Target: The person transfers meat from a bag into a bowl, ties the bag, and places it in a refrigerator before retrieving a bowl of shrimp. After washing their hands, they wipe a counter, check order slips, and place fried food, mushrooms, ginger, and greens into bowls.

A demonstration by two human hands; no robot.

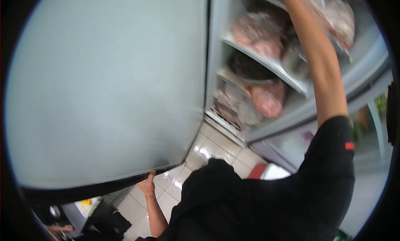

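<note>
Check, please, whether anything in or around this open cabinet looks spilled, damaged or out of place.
Nothing clearly stands out. The tiled floor has bright patches near the cabinet, which could be wetness or just reflected light; I cannot tell.

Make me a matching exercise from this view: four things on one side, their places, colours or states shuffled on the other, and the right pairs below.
Column one
1. Left hand
2. Right forearm
3. Fridge door
4. Small patch on the sleeve

Column two
A. Swung open
B. Red, against black cloth
C. At the door's edge
D. Stretched across the view of the shelves

Right pairs: 1-C, 2-D, 3-A, 4-B
</note>
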